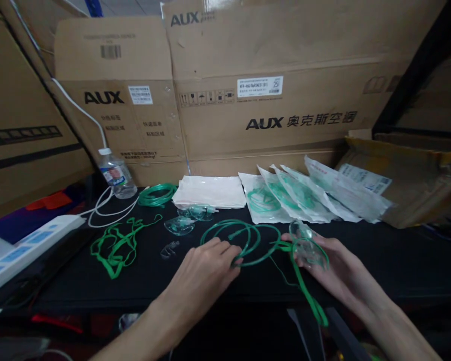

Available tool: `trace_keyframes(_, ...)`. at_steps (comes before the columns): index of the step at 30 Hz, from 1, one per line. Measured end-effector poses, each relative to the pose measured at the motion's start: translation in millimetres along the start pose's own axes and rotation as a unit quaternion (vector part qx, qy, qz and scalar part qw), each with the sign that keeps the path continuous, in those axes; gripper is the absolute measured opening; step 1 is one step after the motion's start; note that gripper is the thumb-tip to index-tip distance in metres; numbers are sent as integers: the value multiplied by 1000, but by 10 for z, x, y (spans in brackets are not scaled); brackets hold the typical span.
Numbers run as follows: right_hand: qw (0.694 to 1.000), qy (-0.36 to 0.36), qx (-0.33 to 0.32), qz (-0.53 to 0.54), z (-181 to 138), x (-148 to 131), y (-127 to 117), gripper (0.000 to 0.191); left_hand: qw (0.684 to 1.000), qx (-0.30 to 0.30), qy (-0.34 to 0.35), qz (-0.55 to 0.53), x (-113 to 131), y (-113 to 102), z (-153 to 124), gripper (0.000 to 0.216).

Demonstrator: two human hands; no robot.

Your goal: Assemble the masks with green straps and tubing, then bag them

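My left hand [212,268] is closed around a loose coil of green tubing [253,228] above the black table, with its fingertips at the coil's lower edge. In my right hand [332,263] is a see-through oxygen mask [307,248], gripped between thumb and fingers. A green elastic strap [302,286] hangs down from this mask. Just behind my left hand lie two more transparent masks [180,225], close together. Small clear plastic pieces [170,249] rest to their left. Further left is a tangled heap of green straps [116,245].
Behind the masks are a stack of white sheets [210,190], another green tubing coil [158,194] and several packed pouches [263,200]. A plastic bottle [116,175], a white power strip [33,245] and its cable stand left. An opened carton [417,180] is at right; large cardboard [304,95] backs the table.
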State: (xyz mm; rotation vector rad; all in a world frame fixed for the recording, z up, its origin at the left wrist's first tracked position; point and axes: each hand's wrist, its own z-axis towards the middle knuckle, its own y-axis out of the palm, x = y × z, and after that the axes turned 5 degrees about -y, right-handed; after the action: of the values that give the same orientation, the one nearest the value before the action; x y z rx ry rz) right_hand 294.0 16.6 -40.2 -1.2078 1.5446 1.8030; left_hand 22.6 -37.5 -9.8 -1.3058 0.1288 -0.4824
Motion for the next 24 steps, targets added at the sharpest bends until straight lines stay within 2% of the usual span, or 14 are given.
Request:
trace_keyframes(3, 999, 14, -43, -3, -9, 21, 34, 22, 998, -42, -19, -45, -29, 110, -106, 23)
trace_keyframes(7, 997, 23, -64, -23, -18, 24, 98, 32, 991, -54, -43, -114, -109, 94, -236, 36)
trace_keyframes(9, 996, 38, -53, -59, -21, 5, 119, 33, 990, -35, -52, -127, -151, 61, -282, 35)
trace_keyframes(11, 992, 42, -46, -107, -20, -32, 139, 32, 991, 4, -55, -121, -198, 29, -269, 23)
trace_keyframes(14, 973, 48, -85, -211, -5, -124, 189, 43, 995, 48, -58, -71, -271, 6, -104, 19)
trace_keyframes(16, 938, 43, -138, -315, 12, -196, 254, 45, 996, 41, -67, -32, -310, 23, 72, 20)
trace_keyframes(18, 884, 15, -184, -431, 36, -243, 345, 42, 997, 24, -72, -3, -337, 72, 248, 20)
trace_keyframes(22, 768, -122, -219, -590, 105, -192, 548, 22, 998, 14, -62, 15, -359, 206, 464, 18)
trace_keyframes(24, 725, -172, -243, -621, 144, -113, 613, 31, 998, 10, -55, 20, -356, 241, 491, 16)
